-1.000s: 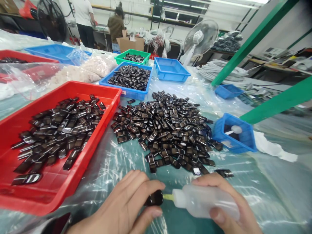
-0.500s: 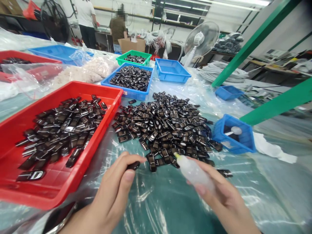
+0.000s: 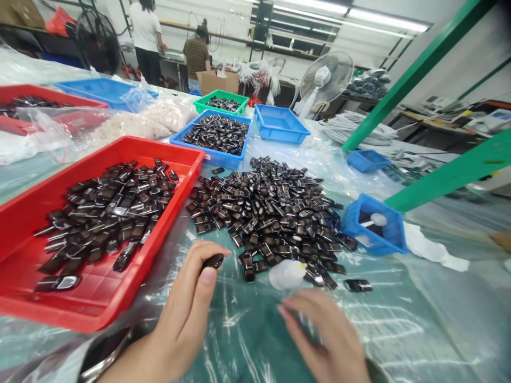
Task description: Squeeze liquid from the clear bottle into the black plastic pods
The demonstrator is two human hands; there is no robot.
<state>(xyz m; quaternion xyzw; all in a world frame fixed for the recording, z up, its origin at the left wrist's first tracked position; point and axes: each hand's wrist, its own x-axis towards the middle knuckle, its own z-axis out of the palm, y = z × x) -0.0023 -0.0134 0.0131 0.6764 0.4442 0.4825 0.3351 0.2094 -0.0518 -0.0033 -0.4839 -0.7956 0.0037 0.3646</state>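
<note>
Between the thumb and fingers of my left hand (image 3: 187, 303) is a small glossy black plastic piece (image 3: 214, 261). Just above the sheet, my right hand (image 3: 325, 330) is smeared by motion, its thumb and fingers apart with nothing between them. Beyond its fingertips, a translucent squeeze bottle (image 3: 285, 275) with a yellow tip lies at the near edge of a pile of black plastic pieces (image 3: 263, 207). A single black piece (image 3: 358, 285) rests right of the bottle. The underside of the held piece is hidden by my fingers.
Left stands a red tray (image 3: 159, 143) holding more black pieces. Behind the pile are a filled blue tray (image 3: 223, 158) and a green tray (image 3: 199, 102). A small blue bin (image 3: 385, 242) with a white spoon stands right, beside a green post (image 3: 451, 175). Two people work in the background.
My right hand has let go of the squeeze bottle, which now lies by the pile, and has drawn back toward me. My left hand keeps its black piece.
</note>
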